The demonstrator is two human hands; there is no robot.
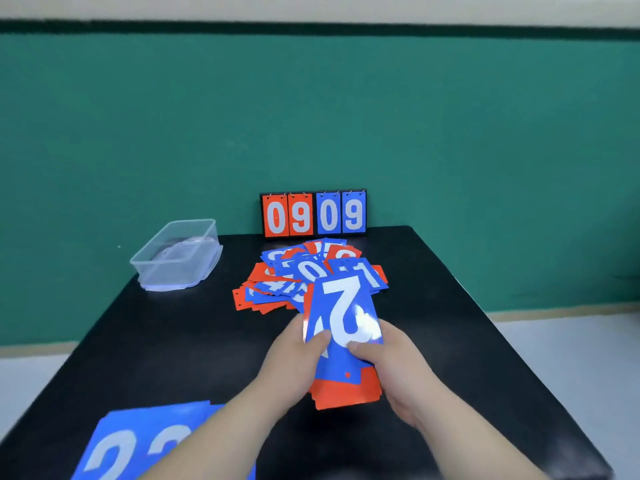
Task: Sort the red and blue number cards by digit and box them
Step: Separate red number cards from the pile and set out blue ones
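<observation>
Blue "2" card [341, 313] tops a red-and-blue card stack [346, 389] gripped by left hand [294, 362] and right hand [398, 368], near the loose card pile [277, 282].

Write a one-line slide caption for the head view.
Left hand and right hand grip a card stack topped by a blue 2.

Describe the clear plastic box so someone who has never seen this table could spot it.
Start at the black table against the green wall. At its far left corner, left of the flip scoreboard and the loose card pile, sits the clear plastic box. It is the only see-through thing there; its neighbours are red and blue.
</observation>
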